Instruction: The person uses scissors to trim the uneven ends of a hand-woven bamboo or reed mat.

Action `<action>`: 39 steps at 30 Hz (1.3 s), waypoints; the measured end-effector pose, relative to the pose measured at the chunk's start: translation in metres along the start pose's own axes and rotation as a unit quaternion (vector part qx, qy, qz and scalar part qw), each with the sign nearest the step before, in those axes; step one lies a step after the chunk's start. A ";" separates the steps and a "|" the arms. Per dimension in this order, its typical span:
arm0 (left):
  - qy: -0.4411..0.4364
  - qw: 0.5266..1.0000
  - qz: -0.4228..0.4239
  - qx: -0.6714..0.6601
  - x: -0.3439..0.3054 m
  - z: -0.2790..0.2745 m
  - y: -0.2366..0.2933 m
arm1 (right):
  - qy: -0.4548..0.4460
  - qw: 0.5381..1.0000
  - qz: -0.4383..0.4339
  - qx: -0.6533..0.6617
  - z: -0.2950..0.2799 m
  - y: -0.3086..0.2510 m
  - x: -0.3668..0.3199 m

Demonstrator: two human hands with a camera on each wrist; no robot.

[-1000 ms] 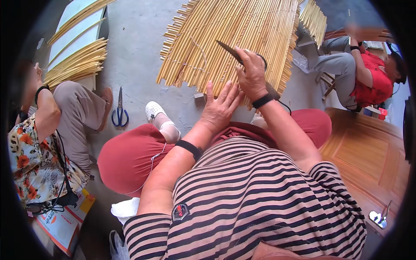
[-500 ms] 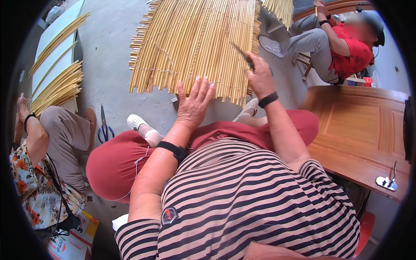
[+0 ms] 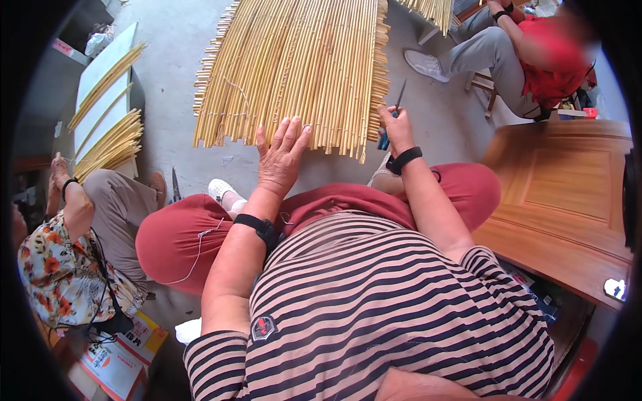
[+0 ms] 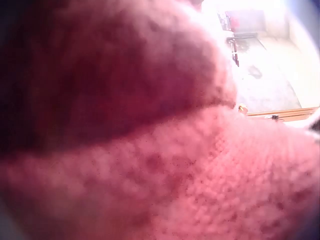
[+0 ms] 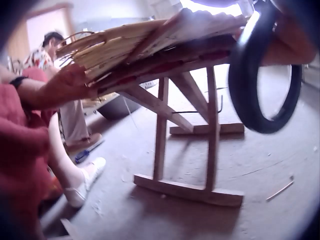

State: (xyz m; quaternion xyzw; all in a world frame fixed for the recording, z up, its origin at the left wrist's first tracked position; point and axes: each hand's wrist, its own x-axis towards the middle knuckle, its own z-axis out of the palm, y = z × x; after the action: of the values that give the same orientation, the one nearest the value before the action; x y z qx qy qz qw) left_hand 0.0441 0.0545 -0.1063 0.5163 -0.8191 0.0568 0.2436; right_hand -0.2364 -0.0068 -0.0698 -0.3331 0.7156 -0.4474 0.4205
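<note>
A mat of thin yellow reed sticks point(image 3: 287, 73), bound with thread, lies in front of me; in the right wrist view it is seen from the side on a wooden trestle point(image 5: 212, 135). My left hand point(image 3: 279, 160) rests with fingers straight and spread on the mat's near edge. Just beyond the mat's right corner, my right hand point(image 3: 400, 132) holds a pair of scissors point(image 3: 401, 95), blade pointing up and away. One dark loop of the scissors' handle point(image 5: 241, 95) looms large in the right wrist view. Skin fills most of the left wrist view.
Another pair of scissors point(image 3: 175, 182) lies on the floor at left. Beyond it, loose reeds point(image 3: 117, 144) lie on a pale board point(image 3: 127, 37). A person in a flowered shirt point(image 3: 50, 274) sits left, one in red point(image 3: 545, 63) right. A wooden panel point(image 3: 568, 180) stands at right.
My right hand has drawn the scissors from over the mat to beside its right corner. My left hand stays at the near edge, now apart from the right. The head view has shifted.
</note>
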 end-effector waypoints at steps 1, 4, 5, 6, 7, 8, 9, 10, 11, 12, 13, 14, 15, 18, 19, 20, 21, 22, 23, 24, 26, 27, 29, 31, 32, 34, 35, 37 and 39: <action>0.004 1.000 0.001 0.006 0.001 -0.002 0.000 | -0.021 1.000 -0.015 -0.002 0.000 0.017 0.014; 0.013 0.999 0.008 0.030 0.012 -0.022 0.003 | -0.106 0.974 0.032 0.197 0.005 0.016 0.000; 0.014 0.999 0.010 0.039 0.015 -0.028 0.005 | -0.149 0.967 0.047 0.199 0.003 0.015 -0.002; -0.001 0.999 0.022 0.041 0.014 -0.029 0.005 | -0.157 0.964 0.050 0.207 0.001 0.014 -0.004; -0.016 0.998 0.032 0.044 0.012 -0.027 0.003 | -0.166 0.961 0.054 0.215 0.000 0.012 -0.006; -0.032 0.997 0.043 0.047 0.013 -0.032 0.003 | -0.175 0.957 0.056 0.223 -0.001 0.011 -0.007; -0.023 0.998 0.041 0.038 0.014 -0.036 0.003 | -0.181 0.953 0.050 0.238 -0.001 0.009 -0.010; -0.016 0.999 0.040 0.029 0.016 -0.040 0.004 | -0.186 0.948 0.044 0.255 0.000 0.007 -0.012; -0.009 0.999 0.040 0.019 0.020 -0.047 0.006 | -0.190 0.943 0.037 0.272 0.000 0.005 -0.014; 0.004 0.999 0.033 0.021 0.026 -0.054 0.010 | -0.199 0.940 0.050 0.274 -0.003 -0.003 -0.020; 0.018 0.999 0.026 0.021 0.031 -0.059 0.014 | -0.207 0.937 0.063 0.276 -0.009 -0.011 -0.024; 0.031 0.999 0.019 0.020 0.037 -0.066 0.018 | -0.215 0.934 0.076 0.276 -0.013 -0.019 -0.028; 0.082 0.995 0.039 0.045 0.047 -0.071 0.019 | -0.219 0.930 0.074 0.286 -0.016 -0.022 -0.027; 0.124 0.988 0.035 0.080 0.061 -0.078 0.013 | -0.259 0.925 0.058 0.272 -0.024 -0.045 -0.038; 0.137 0.986 0.035 0.085 0.066 -0.084 0.012 | -0.274 0.915 0.055 0.290 -0.025 -0.055 -0.045; 0.143 0.985 0.036 0.086 0.069 -0.089 0.010 | -0.278 0.911 0.042 0.303 -0.024 -0.063 -0.051; 0.149 0.984 0.037 0.087 0.071 -0.094 0.007 | -0.281 0.906 0.029 0.315 -0.023 -0.071 -0.056; 0.154 0.983 0.038 0.088 0.073 -0.099 0.003 | -0.285 0.901 0.016 0.328 -0.022 -0.079 -0.061; 0.164 0.982 0.048 0.082 0.076 -0.104 0.001 | -0.289 0.900 0.017 0.325 -0.022 -0.084 -0.065; 0.173 0.980 0.059 0.074 0.079 -0.108 -0.001 | -0.294 0.900 0.017 0.321 -0.024 -0.090 -0.067; 0.183 0.979 0.066 0.064 0.085 -0.117 -0.007 | -0.300 0.900 0.008 0.317 -0.024 -0.105 -0.076; 0.185 0.979 0.063 0.060 0.087 -0.122 -0.011 | -0.301 0.900 -0.002 0.315 -0.024 -0.114 -0.083; 0.180 0.981 0.047 0.060 0.092 -0.129 -0.014 | -0.309 0.897 -0.017 0.314 -0.023 -0.128 -0.090; 0.186 0.979 0.031 0.074 0.097 -0.134 -0.020 | -0.306 0.900 -0.020 0.311 -0.020 -0.140 -0.099; 0.190 0.978 0.023 0.082 0.099 -0.137 -0.022 | -0.305 0.900 -0.023 0.309 -0.018 -0.147 -0.103; 0.201 0.978 0.018 0.060 0.102 -0.144 -0.026 | -0.328 0.890 -0.046 0.314 -0.015 -0.156 -0.108; 0.206 0.977 0.016 0.049 0.104 -0.150 -0.027 | -0.340 0.884 -0.057 0.315 -0.013 -0.162 -0.110; 0.242 0.969 -0.031 -0.019 0.110 -0.163 -0.030 | -0.368 0.868 -0.090 0.320 -0.009 -0.177 -0.112; 0.263 0.955 -0.095 -0.096 0.114 -0.176 -0.035 | -0.396 0.851 -0.120 0.322 -0.003 -0.188 -0.116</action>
State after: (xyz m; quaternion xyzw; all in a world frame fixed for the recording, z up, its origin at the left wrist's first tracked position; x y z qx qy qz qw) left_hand 0.0950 0.0055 0.0940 0.5326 -0.6750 0.0879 0.5030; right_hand -0.1711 0.0223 0.1396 -0.4116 0.2583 -0.5299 0.6951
